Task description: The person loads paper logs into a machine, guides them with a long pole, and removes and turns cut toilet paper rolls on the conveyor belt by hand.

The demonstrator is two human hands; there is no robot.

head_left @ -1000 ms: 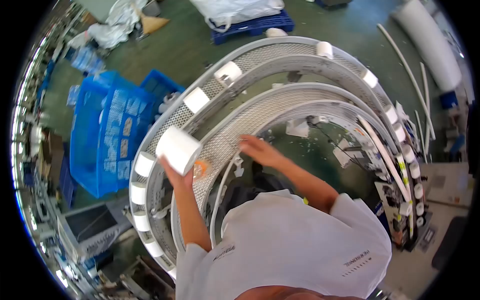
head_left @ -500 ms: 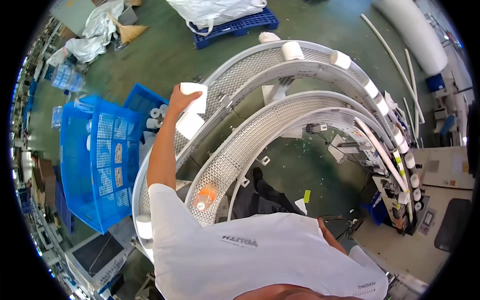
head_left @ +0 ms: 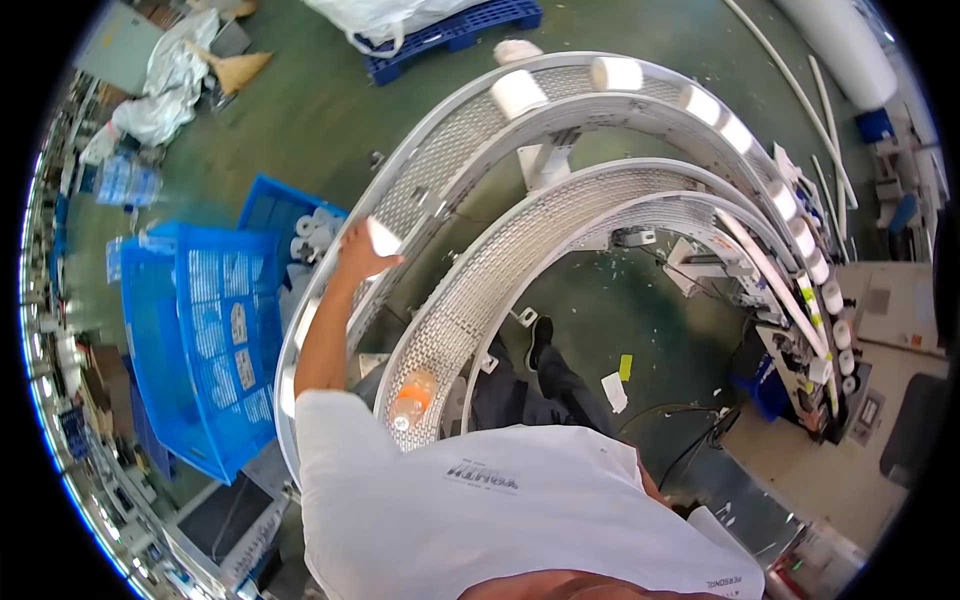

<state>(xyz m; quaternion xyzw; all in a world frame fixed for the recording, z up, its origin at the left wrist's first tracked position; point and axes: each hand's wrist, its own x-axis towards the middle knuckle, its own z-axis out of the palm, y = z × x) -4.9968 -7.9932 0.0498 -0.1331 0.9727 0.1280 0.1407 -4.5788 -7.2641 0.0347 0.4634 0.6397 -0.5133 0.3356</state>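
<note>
My left hand (head_left: 362, 250) reaches over the outer curved conveyor (head_left: 440, 145), its fingers around a white roll (head_left: 383, 238) that lies on the mesh belt. My right hand is out of sight, low at the right behind the shirt. Farther along the same belt stand more white rolls, among them one at the top left (head_left: 518, 94) and one beside it (head_left: 616, 74). A bottle with an orange label (head_left: 412, 398) lies on the inner conveyor (head_left: 480, 270).
Left of the conveyor are a large blue crate (head_left: 205, 340) and a smaller blue bin (head_left: 270, 205) holding white rolls. A blue pallet (head_left: 455, 38) bears a white sack. Machinery (head_left: 800, 375) and long white tubes (head_left: 790, 85) are at the right.
My left hand has moved slightly down and left, now at a roll on the belt. The rolls at the top have shifted left along the conveyor.
</note>
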